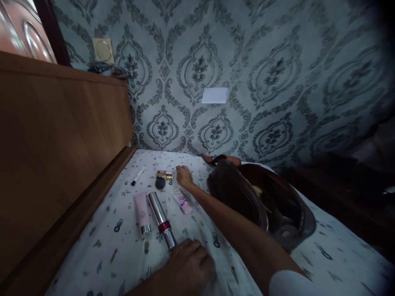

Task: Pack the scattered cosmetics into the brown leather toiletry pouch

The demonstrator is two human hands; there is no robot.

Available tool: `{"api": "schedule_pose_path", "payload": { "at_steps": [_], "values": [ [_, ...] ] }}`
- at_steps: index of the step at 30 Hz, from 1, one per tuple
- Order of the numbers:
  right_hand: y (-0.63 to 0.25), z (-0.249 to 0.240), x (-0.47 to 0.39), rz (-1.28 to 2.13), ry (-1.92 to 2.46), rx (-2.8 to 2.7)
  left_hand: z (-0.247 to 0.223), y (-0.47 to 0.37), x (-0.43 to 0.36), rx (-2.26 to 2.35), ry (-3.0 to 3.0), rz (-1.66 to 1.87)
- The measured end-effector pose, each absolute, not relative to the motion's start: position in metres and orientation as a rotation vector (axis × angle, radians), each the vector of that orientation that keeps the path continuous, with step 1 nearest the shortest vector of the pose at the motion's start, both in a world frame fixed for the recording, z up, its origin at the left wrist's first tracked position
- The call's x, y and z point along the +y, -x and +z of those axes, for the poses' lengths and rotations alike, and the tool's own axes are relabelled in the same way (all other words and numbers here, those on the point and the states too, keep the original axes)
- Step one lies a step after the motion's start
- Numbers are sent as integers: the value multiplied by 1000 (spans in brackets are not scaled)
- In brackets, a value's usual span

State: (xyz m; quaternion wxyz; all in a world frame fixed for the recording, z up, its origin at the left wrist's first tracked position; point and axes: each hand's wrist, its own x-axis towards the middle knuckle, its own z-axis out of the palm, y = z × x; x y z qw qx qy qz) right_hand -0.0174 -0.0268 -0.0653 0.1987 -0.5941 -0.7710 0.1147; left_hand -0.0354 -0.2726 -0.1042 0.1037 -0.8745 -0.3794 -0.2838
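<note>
My right hand [184, 176] reaches to the far part of the bed, fingers curled downward beside a small gold-coloured item [165, 176] and a round black item [160, 183]. Whatever it may hold is hidden. Close to me, my left hand [188, 267] is curled on the sheet, its knuckles up and its underside out of sight. Just beyond its fingers lies a silver tube with a red band [164, 226]. Left of that is a pink squeeze tube with a silver cap [142, 211]. A pink-and-white tube [184, 202] lies between my two hands.
A dark brown bag [237, 193] stands gaping beside my right forearm. Toward the left lies a small brush with a pale handle [137, 177]. A wooden panel [68, 135] borders the patterned sheet [108, 255], and a papered wall [197, 61] rises behind.
</note>
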Motion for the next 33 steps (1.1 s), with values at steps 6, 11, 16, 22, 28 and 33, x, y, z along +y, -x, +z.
{"api": "schedule_pose_path", "payload": {
  "at_steps": [6, 11, 16, 22, 28, 33],
  "values": [
    [8, -65, -16, 379, 1778, -2197, -107, 36, -272, -1110, 2584, -831],
    [6, -63, -19, 461, 1657, -2293, -101, 40, -275, -1129, 2694, -742],
    [20, -68, -12, 543, 1411, -2365, -100, 40, -275, -1130, 2703, -735],
    [32, -78, 10, 743, 1446, -2297, -108, 39, -273, -1173, 2743, -620],
    [35, -80, 11, 918, 1508, -2161, -111, 38, -274, -1153, 2752, -621],
    [28, -80, -5, 882, 1494, -1993, -108, 39, -275, -1170, 2715, -663]
  ]
}}
